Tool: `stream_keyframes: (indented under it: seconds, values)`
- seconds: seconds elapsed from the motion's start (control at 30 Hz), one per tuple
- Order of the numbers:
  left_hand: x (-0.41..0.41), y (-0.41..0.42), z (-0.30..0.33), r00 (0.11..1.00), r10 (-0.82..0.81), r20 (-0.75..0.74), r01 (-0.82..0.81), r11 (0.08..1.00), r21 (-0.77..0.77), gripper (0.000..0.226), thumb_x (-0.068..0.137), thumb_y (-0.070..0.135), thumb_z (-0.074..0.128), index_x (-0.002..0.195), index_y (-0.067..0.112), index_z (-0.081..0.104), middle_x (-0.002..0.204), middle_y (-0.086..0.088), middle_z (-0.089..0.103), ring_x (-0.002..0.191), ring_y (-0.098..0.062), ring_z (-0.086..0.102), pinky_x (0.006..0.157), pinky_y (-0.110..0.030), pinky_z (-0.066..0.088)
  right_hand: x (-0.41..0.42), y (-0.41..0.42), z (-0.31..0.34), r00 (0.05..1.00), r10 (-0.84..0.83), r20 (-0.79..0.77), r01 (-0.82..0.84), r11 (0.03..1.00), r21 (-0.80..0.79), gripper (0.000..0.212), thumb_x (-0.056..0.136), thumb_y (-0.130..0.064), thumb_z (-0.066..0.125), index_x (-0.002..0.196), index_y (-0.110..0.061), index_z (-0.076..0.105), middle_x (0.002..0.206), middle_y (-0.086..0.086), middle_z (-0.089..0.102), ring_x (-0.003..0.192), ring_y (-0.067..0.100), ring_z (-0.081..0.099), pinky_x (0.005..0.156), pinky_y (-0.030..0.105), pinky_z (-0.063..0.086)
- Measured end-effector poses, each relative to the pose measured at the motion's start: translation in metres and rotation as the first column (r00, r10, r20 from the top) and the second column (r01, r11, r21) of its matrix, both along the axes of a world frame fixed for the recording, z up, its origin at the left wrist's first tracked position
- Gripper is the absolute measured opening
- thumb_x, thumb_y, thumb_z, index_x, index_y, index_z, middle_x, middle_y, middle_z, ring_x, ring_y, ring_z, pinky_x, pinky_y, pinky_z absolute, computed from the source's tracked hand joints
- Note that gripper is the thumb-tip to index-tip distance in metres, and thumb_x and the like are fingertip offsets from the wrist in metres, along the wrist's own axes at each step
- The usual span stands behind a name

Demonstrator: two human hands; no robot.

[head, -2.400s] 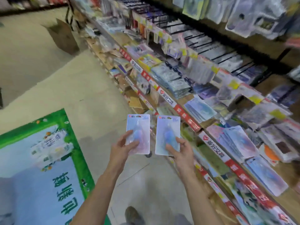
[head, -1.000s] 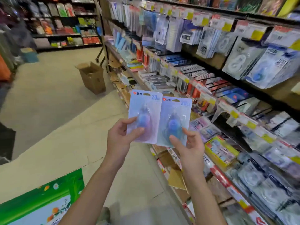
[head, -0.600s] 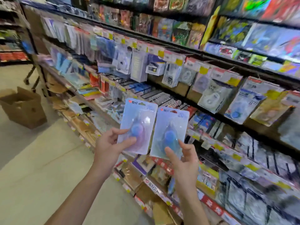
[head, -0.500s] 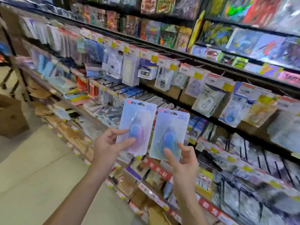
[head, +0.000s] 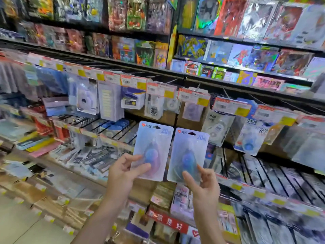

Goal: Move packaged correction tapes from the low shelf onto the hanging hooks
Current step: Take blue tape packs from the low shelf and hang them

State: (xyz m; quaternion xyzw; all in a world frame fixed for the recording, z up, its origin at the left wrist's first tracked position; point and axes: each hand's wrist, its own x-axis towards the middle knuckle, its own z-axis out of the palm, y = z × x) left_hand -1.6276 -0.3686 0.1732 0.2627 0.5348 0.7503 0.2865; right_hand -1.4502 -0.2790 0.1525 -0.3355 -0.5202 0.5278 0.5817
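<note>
Now, hands: left hand (head: 123, 173) pinches left pack (head: 153, 150); right hand (head: 202, 184) pinches right pack (head: 189, 154).
Packs: flat glossy blister cards, rounded corners, blue teardrop tape inside; upright, edges touching.
Hooks (head: 226, 93): thin wire, behind, hung packets (head: 217, 128).

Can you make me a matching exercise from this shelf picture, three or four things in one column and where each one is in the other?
Things:
1. left hand
2. right hand
3. red shelf label
4. yellow price tag

Places:
A. on a hook rail above the two packs
B. holds the pack nearer the right side
C. below the hands
D. holds the pack nearer the left side

Pairs: 1-D, 2-B, 3-C, 4-A
</note>
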Motion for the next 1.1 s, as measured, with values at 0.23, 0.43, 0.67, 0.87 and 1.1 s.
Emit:
stream_keyframes:
  seconds: [0.23, 0.43, 0.67, 0.87, 1.1]
  values:
    - [-0.047, 0.069, 0.008, 0.998, -0.058, 0.038, 0.057, 0.998, 0.009, 0.025, 0.073, -0.006, 0.077, 0.088, 0.009, 0.066, 0.09, -0.001, 0.075, 0.076, -0.012, 0.074, 0.061, -0.024, 0.055, -0.052, 0.062, -0.003, 0.997, -0.043, -0.069, 0.042, 0.999, -0.026, 0.025, 0.079, -0.01, 0.081, 0.092, -0.013, 0.06, 0.116, 0.004, 0.07, 0.114, 0.021, 0.066, 0.096, 0.045, 0.053]
    - [-0.078, 0.116, 0.007, 0.997, -0.082, -0.01, 0.082, 0.997, -0.007, 0.025, 0.061, 0.01, 0.086, 0.079, 0.02, 0.072, 0.089, 0.006, 0.077, 0.101, -0.03, 0.07, 0.099, -0.055, 0.05, -0.074, 0.1, 0.009, 0.993, -0.082, -0.09, 0.085, 0.996, 0.022, 0.026, 0.083, -0.004, 0.077, 0.093, -0.003, 0.053, 0.102, -0.003, 0.068, 0.087, 0.007, 0.063, 0.071, 0.023, 0.05]
    - [-0.087, 0.142, 0.003, 0.989, -0.146, -0.039, 0.145, 0.989, -0.007, 0.028, 0.056, 0.017, 0.087, 0.076, 0.022, 0.068, 0.092, 0.001, 0.076, 0.1, -0.03, 0.07, 0.093, -0.046, 0.053, -0.076, 0.114, 0.015, 0.987, -0.124, -0.103, 0.13, 0.99, 0.058, 0.027, 0.079, 0.001, 0.078, 0.084, -0.013, 0.055, 0.104, -0.007, 0.072, 0.097, 0.004, 0.067, 0.081, 0.022, 0.053]
    - [-0.093, 0.152, -0.002, 0.979, -0.206, 0.005, 0.206, 0.979, 0.013, 0.038, 0.057, 0.011, 0.087, 0.088, 0.01, 0.066, 0.096, -0.007, 0.075, 0.1, -0.035, 0.07, 0.094, -0.05, 0.052, -0.077, 0.112, 0.016, 0.985, -0.168, -0.024, 0.17, 0.975, 0.145, 0.027, 0.071, -0.02, 0.081, 0.078, -0.038, 0.061, 0.089, -0.017, 0.067, 0.096, 0.008, 0.064, 0.085, 0.025, 0.05]
    - [-0.096, 0.174, 0.002, 0.962, -0.268, -0.052, 0.27, 0.961, 0.05, 0.028, 0.061, 0.007, 0.078, 0.083, 0.007, 0.06, 0.077, 0.004, 0.073, 0.087, -0.026, 0.069, 0.083, -0.038, 0.052, -0.082, 0.114, 0.03, 0.969, -0.22, -0.108, 0.234, 0.961, 0.145, 0.028, 0.071, -0.009, 0.08, 0.083, -0.023, 0.059, 0.093, -0.009, 0.068, 0.082, 0.004, 0.065, 0.07, 0.018, 0.052]
